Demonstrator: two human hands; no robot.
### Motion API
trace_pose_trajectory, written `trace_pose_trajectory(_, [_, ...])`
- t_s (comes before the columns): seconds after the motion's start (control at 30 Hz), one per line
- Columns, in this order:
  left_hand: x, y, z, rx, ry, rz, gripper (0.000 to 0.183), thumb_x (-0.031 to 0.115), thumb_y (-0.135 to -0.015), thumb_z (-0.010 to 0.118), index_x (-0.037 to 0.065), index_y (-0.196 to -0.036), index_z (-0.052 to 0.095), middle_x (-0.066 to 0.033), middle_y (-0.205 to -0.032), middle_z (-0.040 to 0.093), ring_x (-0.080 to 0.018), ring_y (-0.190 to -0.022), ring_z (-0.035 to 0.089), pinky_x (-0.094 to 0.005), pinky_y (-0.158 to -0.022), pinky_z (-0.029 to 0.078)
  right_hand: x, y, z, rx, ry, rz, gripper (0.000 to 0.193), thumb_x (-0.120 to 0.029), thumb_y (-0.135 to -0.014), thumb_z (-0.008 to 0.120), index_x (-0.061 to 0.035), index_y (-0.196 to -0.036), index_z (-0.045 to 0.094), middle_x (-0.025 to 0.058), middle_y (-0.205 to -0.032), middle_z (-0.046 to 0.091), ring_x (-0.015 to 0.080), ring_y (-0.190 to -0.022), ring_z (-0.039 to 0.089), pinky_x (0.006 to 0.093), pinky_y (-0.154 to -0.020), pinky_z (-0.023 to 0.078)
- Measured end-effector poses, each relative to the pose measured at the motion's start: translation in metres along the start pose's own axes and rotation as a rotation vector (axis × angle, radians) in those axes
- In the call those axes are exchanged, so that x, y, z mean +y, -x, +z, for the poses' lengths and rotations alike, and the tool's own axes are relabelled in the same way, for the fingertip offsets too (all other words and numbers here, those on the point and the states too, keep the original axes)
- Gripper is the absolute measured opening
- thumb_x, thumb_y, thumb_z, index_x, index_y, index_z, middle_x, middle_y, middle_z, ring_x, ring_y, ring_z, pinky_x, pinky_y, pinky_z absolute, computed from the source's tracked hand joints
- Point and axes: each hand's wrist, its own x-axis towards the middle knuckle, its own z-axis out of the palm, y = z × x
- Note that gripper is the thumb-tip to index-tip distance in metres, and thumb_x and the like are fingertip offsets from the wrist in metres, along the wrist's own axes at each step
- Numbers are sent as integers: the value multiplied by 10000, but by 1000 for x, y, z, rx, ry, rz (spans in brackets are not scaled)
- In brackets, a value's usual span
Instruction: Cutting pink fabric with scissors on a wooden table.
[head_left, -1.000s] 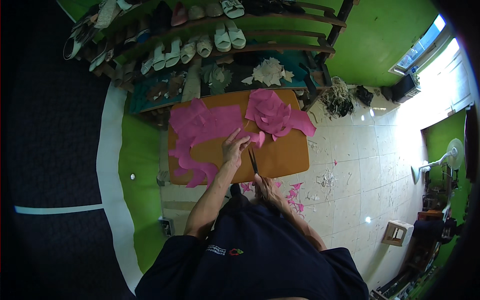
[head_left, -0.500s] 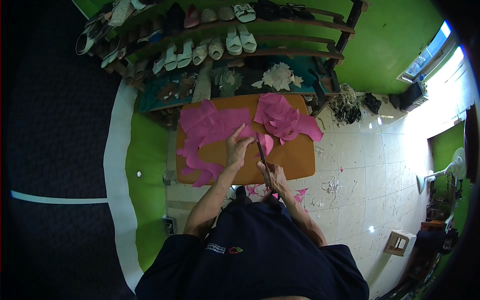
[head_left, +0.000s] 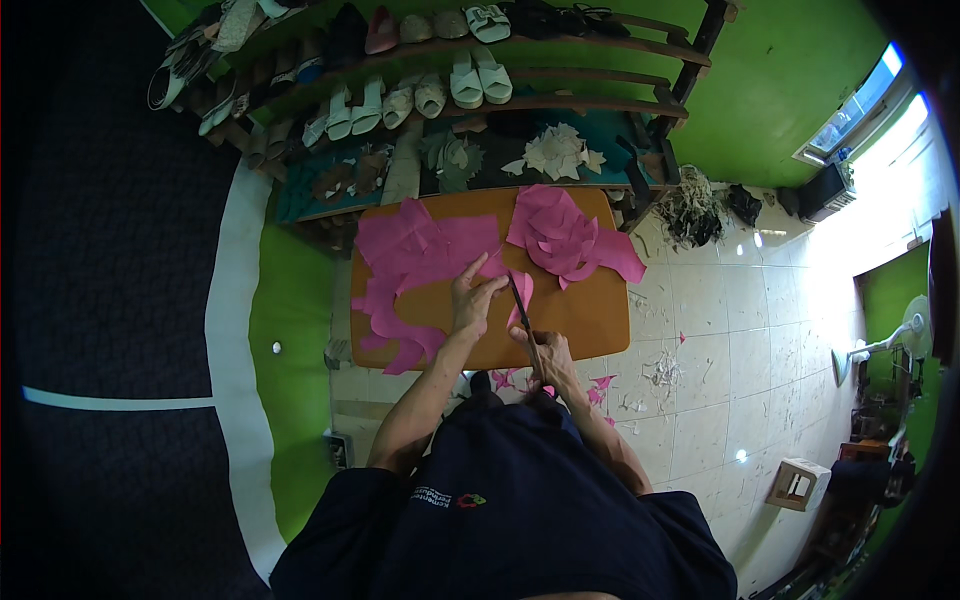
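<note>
Head view, L hand: L hand over the desk, index finger stretched fwd; grip grasping the pink pc btwn thumb & fingers, close to the scissor tips.
R hand: R hand at the near edge of the desk, lower & to the R of the other; grip clenched on scissors.
Scissors: dark, long, pointing away from the body & slightly L; blades at the pink pc, just beside the L fingertips. Can't tell if blades are apart or together.
Pink pc: held just above the desk, nr its middle, btwn the two pink lots; part shows R of the blades.
Desk: orange-brown desk, rounded corners.
Pink sheets, L: overlapping pink sheets on far L of desk, w/ a curvy strip running down the L side to the near edge.
Pink pile, R: layered pink cutouts at far R, some past the desk edge.
Floor: pale tiled floor w/ pink scraps nr the feet, R side.
Rack: behind desk, rows of shoes incl. white sandals; lower down, cream pcs & grey-green pcs.
R side: white fan, pale stool.
</note>
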Motion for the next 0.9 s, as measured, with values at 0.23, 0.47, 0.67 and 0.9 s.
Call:
trace_pose_trajectory(0.23, [-4, -2, -3, -1, 44, -12, 751, 28, -785, 751, -39, -1450, 407, -86, -843, 705, -113, -710, 637, -238, -673, 474, -4, -5, -1, -4, 29, -22, 706, -631, -840, 668, 49, -663, 603, 59, -487, 438, 144, -483, 450, 377, -480, 371])
trace_pose_trajectory(0.47, [-16, -10, -10, 52, 5, -7, 743, 48, -754, 780, -17, -1425, 466, -58, -814, 688, -97, -711, 627, -230, -661, 468, 24, -34, 17, 28, 76, -331, 745, -659, -874, 593, 76, -753, 617, 133, -508, 453, 219, -504, 495, 400, -537, 415])
trace_pose_trajectory(0.67, [14, -8, -18, 39, 55, -9, 687, 14, -785, 759, 56, -1421, 502, 9, -739, 658, -68, -675, 606, -210, -665, 470, 18, -28, 15, -85, 102, -78, 705, -667, -894, 542, 35, -859, 607, 125, -582, 524, 214, -535, 553, 381, -526, 437])
trace_pose_trajectory(0.9, [62, 10, -1, -104, 61, 35, 668, -38, -800, 734, 36, -1417, 489, -99, -855, 732, -116, -787, 692, -213, -745, 536, -33, 5, 4, -47, 18, -165, 665, -645, -905, 529, 17, -909, 599, 75, -591, 549, 179, -537, 575, 334, -504, 451])
